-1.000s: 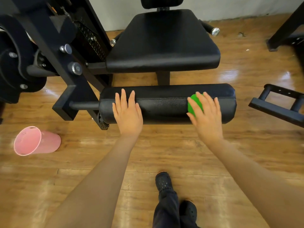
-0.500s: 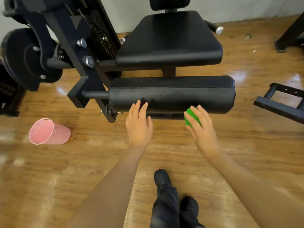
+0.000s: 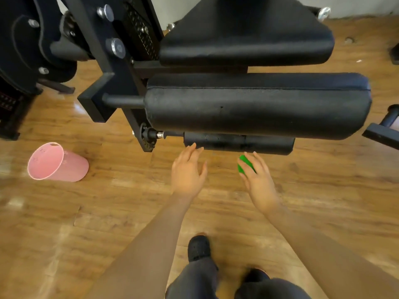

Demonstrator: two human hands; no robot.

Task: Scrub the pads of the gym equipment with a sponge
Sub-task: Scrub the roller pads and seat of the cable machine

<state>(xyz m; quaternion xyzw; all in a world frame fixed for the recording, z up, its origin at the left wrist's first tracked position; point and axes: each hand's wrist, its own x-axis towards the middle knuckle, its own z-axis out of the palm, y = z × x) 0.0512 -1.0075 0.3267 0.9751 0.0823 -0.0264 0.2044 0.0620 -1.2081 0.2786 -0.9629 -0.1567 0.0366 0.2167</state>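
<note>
Right hand (image 3: 260,182) pinching green sponge (image 3: 245,164), lying nearest small black cylindrical roller pad (image 3: 238,143); pad's long axis running left-right; left hand (image 3: 187,173) spreading, empty.

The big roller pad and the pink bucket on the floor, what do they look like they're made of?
Big roller pad: probably foam under black vinyl or faux leather; a stitched seam and fine grain with dull sheen show. Pink bucket: looks like thin moulded plastic, smooth and matte, with raised marks inside its rim.
</note>
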